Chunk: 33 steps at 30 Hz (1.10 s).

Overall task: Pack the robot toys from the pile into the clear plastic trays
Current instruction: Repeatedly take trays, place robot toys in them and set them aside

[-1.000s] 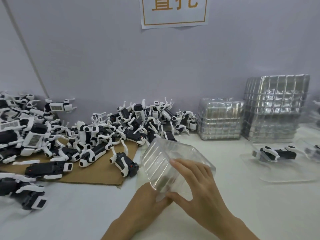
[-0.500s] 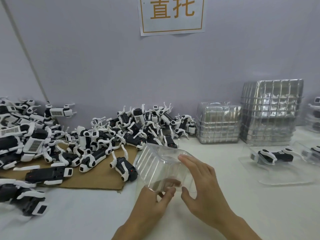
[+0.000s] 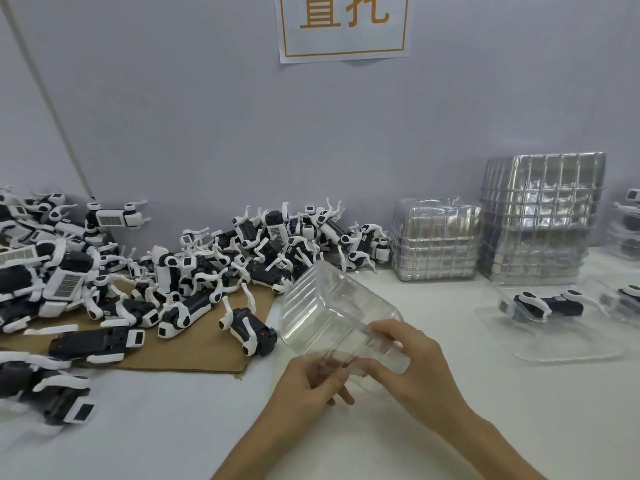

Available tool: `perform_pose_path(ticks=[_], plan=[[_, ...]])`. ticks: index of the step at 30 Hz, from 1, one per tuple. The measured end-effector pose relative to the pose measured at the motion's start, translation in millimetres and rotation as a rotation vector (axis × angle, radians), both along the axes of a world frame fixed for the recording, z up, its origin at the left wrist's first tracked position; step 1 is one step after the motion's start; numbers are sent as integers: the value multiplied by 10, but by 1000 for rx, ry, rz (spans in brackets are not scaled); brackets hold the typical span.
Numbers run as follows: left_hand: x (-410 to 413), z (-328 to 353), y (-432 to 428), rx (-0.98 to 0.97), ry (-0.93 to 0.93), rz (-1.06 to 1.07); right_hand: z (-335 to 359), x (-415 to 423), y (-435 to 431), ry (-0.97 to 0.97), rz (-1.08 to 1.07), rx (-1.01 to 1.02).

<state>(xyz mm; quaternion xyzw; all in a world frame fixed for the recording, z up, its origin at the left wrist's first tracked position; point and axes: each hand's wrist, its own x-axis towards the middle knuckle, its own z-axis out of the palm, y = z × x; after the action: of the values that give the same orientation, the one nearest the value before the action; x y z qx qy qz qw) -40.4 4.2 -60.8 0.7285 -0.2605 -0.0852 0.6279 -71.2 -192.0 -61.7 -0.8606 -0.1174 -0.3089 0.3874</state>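
Observation:
A clear plastic tray (image 3: 325,306) is held tilted above the white table, its ribbed bottom turned up and away from me. My left hand (image 3: 304,386) pinches its near lower edge. My right hand (image 3: 415,368) grips the near right side, fingers curled over the rim. A pile of black-and-white robot toys (image 3: 194,268) spreads over the left of the table and a brown cardboard sheet (image 3: 194,351). One toy (image 3: 247,327) lies just left of the tray.
Two stacks of clear trays stand against the wall, a low one (image 3: 436,240) and a taller one (image 3: 540,216). At the right, a packed tray (image 3: 543,310) holds one robot toy; more packed trays (image 3: 627,230) sit at the far right edge.
The tray has been turned in my hands, its open side swinging toward me. My left fingers moved up onto its near edge and my right hand shifted lower on the right side.

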Motion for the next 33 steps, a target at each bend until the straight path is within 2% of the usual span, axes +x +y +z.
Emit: perform_pose_path(ticks=[6, 14, 22, 33], plan=[[52, -32, 15, -112, 73, -1, 39, -19, 53, 34, 20, 23], [92, -72, 53, -113, 2, 80, 50, -13, 79, 123, 97, 0], [97, -71, 58, -137, 0, 114, 60, -35, 119, 108, 89, 0], [108, -9, 86, -192, -29, 132, 113, -113, 174, 69, 103, 141]])
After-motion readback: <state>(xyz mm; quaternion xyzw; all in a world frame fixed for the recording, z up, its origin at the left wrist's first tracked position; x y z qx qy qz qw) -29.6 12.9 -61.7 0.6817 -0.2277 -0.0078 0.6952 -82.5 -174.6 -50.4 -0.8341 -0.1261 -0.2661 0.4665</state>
